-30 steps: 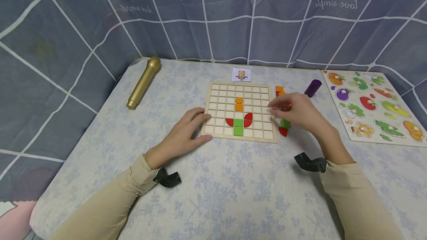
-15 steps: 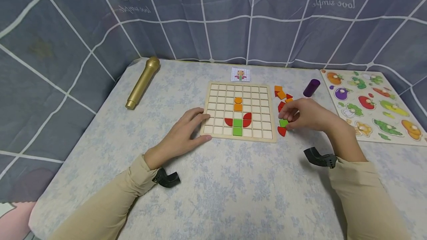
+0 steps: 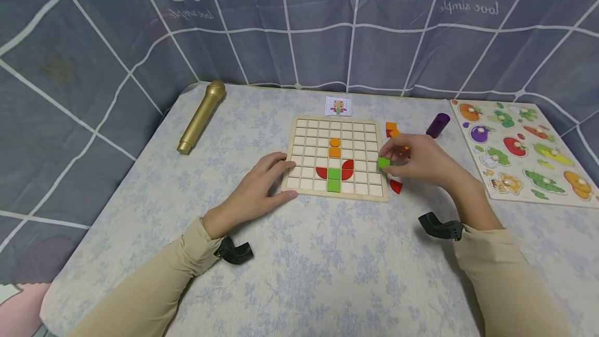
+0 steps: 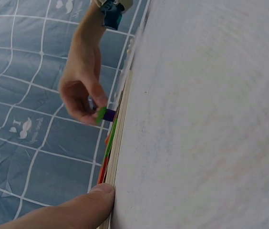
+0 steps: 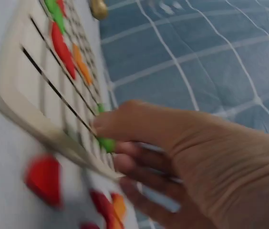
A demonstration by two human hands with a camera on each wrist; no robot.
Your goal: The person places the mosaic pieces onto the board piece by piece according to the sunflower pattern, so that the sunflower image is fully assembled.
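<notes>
My right hand (image 3: 418,157) pinches a green square tile (image 3: 384,162) between thumb and fingers over the right edge of a wooden grid board (image 3: 299,190). In the right wrist view the green tile (image 5: 107,144) shows partly behind the thumb. My left hand (image 3: 256,186) rests at the board's left edge, fingers spread, with the thumb (image 4: 103,188) touching the rim. On the board lie an orange round piece (image 3: 335,142), an orange square (image 3: 334,152), two green squares in a column, and red curved pieces (image 3: 347,169) to either side.
Loose red and orange pieces (image 3: 391,127) lie right of the board, partly behind my right hand. A small pattern card (image 3: 338,106) sits behind it. A gold microphone (image 3: 201,117) is at left; a purple cylinder (image 3: 438,125) and vegetable puzzle board (image 3: 529,152) are at right.
My right hand reached right to the loose pieces, picked up the green tile, and came back left to the board's edge. The left hand has stayed in place.
</notes>
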